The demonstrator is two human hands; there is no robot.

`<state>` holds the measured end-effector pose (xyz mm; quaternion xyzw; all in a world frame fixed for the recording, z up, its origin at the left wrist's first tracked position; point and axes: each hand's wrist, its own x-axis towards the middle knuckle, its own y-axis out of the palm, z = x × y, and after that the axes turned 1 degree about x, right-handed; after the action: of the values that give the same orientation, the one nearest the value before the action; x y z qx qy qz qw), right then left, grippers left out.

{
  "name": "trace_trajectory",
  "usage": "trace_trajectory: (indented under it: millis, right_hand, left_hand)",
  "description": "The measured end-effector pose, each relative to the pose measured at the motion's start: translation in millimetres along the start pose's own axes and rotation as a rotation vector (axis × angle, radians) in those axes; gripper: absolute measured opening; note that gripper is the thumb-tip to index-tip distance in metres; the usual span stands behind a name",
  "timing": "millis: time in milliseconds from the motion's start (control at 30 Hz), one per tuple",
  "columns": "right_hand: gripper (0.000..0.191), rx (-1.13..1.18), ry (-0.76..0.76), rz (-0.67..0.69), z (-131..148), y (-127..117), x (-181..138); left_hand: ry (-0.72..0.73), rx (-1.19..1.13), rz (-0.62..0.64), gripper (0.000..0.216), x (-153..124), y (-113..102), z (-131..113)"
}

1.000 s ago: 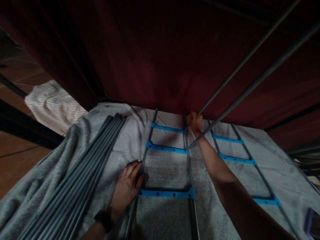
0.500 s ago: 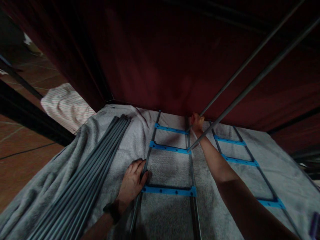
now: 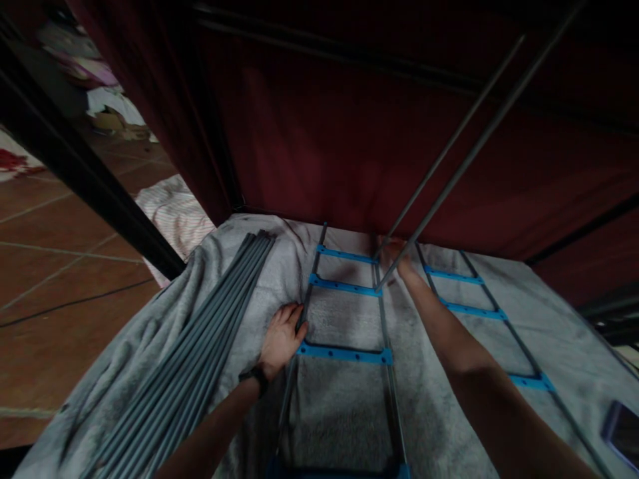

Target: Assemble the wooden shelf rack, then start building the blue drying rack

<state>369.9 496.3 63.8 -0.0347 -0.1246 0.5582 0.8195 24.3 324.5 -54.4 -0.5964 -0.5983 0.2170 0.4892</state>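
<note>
My left hand holds the left rail of a ladder-shaped frame, thumb inside and fingers outside. The frame has grey metal tubes joined by blue crosspieces and lies flat on a grey blanket. Two metal tubes stand slanting up from its right-hand side: a farther tube and a nearer tube. My right hand is at the foot of the farther one, beside the end of the far crosspiece. Its fingers are smeared by motion and partly behind the tubes, so their grip is unclear.
A bundle of loose grey tubes lies left on the blanket. A second blue-and-grey frame lies right, with a phone near the edge. Dark red fabric hangs behind. A black post slants across the left.
The view has shifted, bringing more of the left floor and the phone into sight. My right hand, earlier closed around the farther tube, is now blurred at its foot. My left hand remains on the rail.
</note>
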Motion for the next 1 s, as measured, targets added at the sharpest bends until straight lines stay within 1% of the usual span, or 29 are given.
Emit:
trace_trajectory:
  millis: [33, 67, 133, 200, 300, 367, 400, 500, 567, 667, 733, 800, 900, 1000]
  right_hand:
    - [0.024, -0.037, 0.033, -0.007, -6, -6, -11]
    - [0.017, -0.071, 0.063, -0.025, -13, -13, -25]
    - [0.009, -0.132, 0.116, -0.072, -32, -29, -59]
    - [0.01, -0.183, 0.159, -0.112, -51, -44, -102]
    - [0.014, -0.221, 0.188, -0.125, -75, -62, -172]
    - [0.017, -0.241, 0.18, -0.128, -87, -67, -214]
    - [0.019, -0.291, 0.138, -0.097, -92, -67, -232]
    - [0.027, -0.47, 0.022, -0.069, -100, -61, -271]
    - [0.031, -0.562, -0.021, -0.095, -101, -54, -284]
    - [0.027, -0.555, -0.057, -0.127, -99, -44, -290]
    - [0.024, -0.497, -0.056, -0.142, -98, -40, -288]
    - [0.021, -0.455, -0.039, -0.157, -97, -38, -285]
    - [0.016, -0.425, 0.0, -0.179, -97, -38, -278]
    - [0.014, -0.364, 0.076, -0.174, -96, -37, -274]
  left_hand:
    - [-0.001, 0.002, 0.002, 0.044, 0, 0, 0]
    - [-0.001, 0.003, 0.003, 0.044, 0, -1, -1]
    - [0.003, 0.002, 0.003, 0.044, 0, -1, -2]
    - [0.006, 0.007, 0.0, 0.043, 1, -2, -2]
    - [0.008, 0.012, 0.007, 0.043, 1, -1, -2]
    - [0.01, 0.005, 0.016, 0.045, 2, 0, 0]
    - [0.01, -0.002, 0.023, 0.047, 2, 0, 2]
    - [-0.003, -0.017, 0.058, 0.052, 5, 1, 5]
    - [-0.044, -0.018, 0.09, 0.051, 7, 0, 4]
    - [-0.186, -0.039, 0.113, 0.049, 12, -2, -10]
    - [-0.318, -0.111, 0.082, 0.048, 15, -5, -23]
    - [-0.413, -0.187, 0.035, 0.046, 17, -9, -36]
    - [-0.461, -0.262, -0.002, 0.042, 22, -18, -47]
    - [-0.511, -0.383, 0.0, 0.038, 29, -35, -51]
